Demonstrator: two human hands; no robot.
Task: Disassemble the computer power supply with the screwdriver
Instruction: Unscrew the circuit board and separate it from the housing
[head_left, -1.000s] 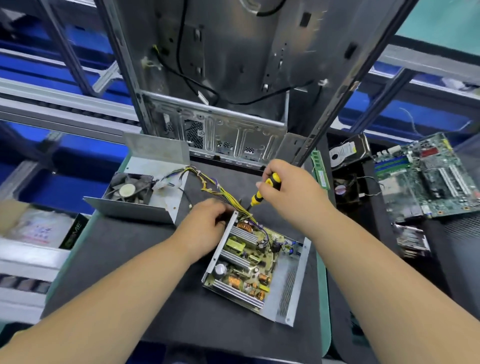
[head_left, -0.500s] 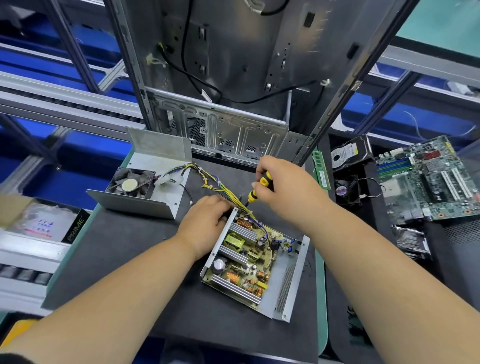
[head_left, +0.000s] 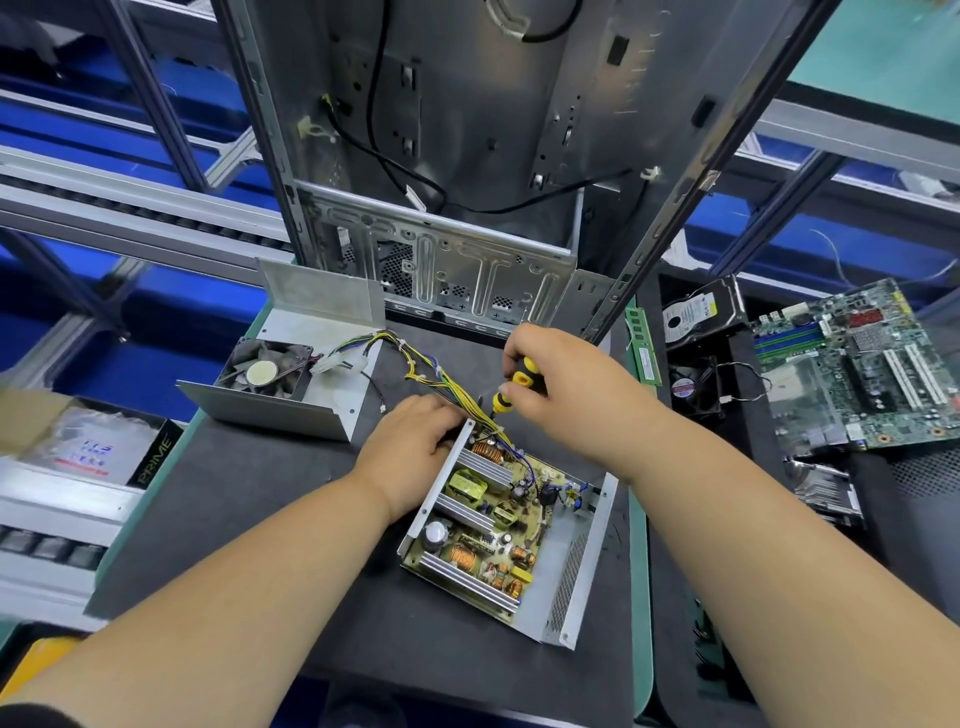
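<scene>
The power supply (head_left: 511, 535) lies open on the dark mat (head_left: 260, 519), its board of coils and heatsinks bare. Behind it stands an empty case (head_left: 467, 156); to its left sits the removed cover (head_left: 291, 364) with its fan, joined to it by a yellow wire bundle (head_left: 431, 374) that crosses its far corner. Right of it lie a motherboard (head_left: 857, 374) and a hard drive (head_left: 698, 312). The left hand (head_left: 415, 441) presses its far left edge, fingers hidden. The right hand (head_left: 566, 389) clasps the screwdriver (head_left: 514, 387), tip down at that far corner
</scene>
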